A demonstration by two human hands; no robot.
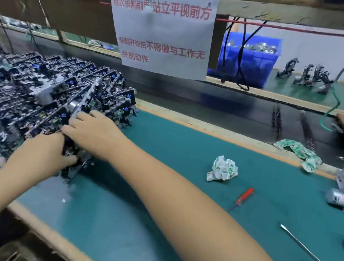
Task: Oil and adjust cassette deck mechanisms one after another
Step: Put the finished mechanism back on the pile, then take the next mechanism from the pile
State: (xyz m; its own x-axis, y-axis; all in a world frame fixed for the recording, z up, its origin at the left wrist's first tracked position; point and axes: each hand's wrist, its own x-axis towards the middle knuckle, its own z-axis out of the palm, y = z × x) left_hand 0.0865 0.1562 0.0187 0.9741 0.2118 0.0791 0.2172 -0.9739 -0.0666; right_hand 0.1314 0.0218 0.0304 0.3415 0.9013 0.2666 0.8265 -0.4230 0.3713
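Both hands, left (42, 154) and right (93, 131), gripped one cassette mechanism (75, 140) at the stack's (43, 85) near edge (fetching step, apparently); next, carrying it toward the red screwdriver (244, 196) on the bench (159, 193).

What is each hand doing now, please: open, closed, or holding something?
Left hand: grips a cassette mechanism at the stack's near edge.
Right hand: fingers curled on the same mechanism.
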